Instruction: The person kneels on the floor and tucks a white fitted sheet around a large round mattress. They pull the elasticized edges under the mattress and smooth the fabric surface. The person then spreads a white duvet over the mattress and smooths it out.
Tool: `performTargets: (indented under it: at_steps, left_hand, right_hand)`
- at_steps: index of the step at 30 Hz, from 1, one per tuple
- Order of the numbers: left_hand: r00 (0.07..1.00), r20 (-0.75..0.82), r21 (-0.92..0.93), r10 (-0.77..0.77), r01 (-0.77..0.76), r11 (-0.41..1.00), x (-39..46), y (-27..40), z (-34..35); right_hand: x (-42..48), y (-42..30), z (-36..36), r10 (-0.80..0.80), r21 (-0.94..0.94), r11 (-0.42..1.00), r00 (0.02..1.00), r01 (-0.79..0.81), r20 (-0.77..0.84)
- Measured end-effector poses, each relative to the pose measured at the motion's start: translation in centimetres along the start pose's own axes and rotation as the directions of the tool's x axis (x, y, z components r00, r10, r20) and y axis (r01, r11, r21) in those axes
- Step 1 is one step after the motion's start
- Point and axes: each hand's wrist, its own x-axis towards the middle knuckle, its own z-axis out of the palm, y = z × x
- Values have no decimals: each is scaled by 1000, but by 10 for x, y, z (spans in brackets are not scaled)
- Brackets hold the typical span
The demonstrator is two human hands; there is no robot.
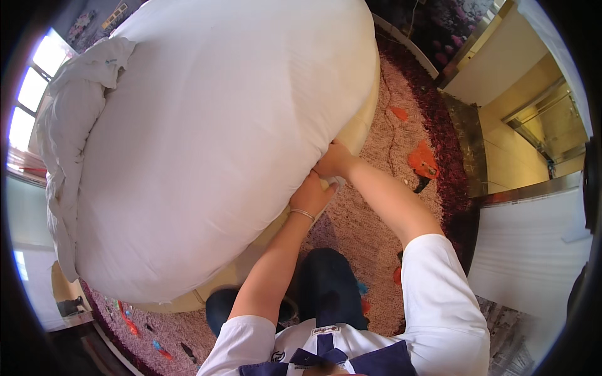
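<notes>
A white sheet (211, 122) covers a large, round-edged mattress before me, stretched fairly smooth over the top. At its near right rim, my left hand (312, 193) grips the sheet's edge, with a bracelet on that wrist and the thumb pointing outward. Just beyond it, my right hand (335, 160) is close beside the left, its fingers at the same edge and partly hidden by the cloth. Below the sheet shows the cream side of the bed base (360, 129). A bunched white duvet (77, 103) lies along the left side of the bed.
A pink patterned rug (376, 225) with a dark red border surrounds the bed, bearing orange and blue motifs. My knees (329, 282) are close to the bed base. Windows (33, 89) are at the left; a glass-fronted, tiled area (522, 136) lies at the right.
</notes>
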Motion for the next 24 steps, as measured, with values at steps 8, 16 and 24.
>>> performTargets:
  at_steps: [8,16,24]
  left_hand:
    - [952,156,-544,262,-138,828,28,-27,1]
    - [957,104,-158,269,-251,955,35,-39,28]
    - [980,191,-289,48,10,957,15,-28,-6]
  right_hand:
    - [-53,-19,6,69,195,981,933,2,-354]
    - [-14,-25,-33,10,-59,998,979,2,205]
    - [6,-75,-87,139,-202,976,938,-77,317]
